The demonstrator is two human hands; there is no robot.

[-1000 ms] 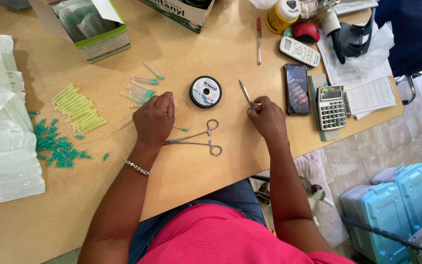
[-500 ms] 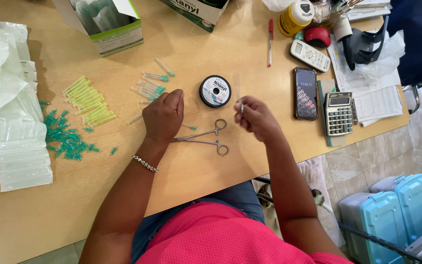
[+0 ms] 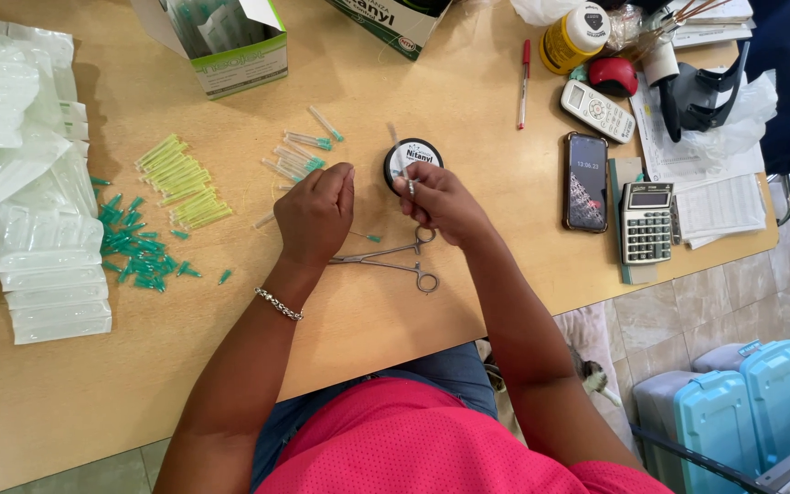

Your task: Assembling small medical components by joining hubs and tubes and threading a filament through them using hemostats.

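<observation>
Wood table [image 3: 468, 101] w/ forceps [image 3: 395, 259], spool [image 3: 412, 160], phone [image 3: 587, 182], calculator [image 3: 647, 222].

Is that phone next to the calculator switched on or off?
On. The phone lies flat on the table, face up, and its screen is lit, showing a picture and digits.

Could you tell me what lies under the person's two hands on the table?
Metal forceps lie under the left hand and right hand, ring handles showing. Their tips are covered by the left hand.
</observation>
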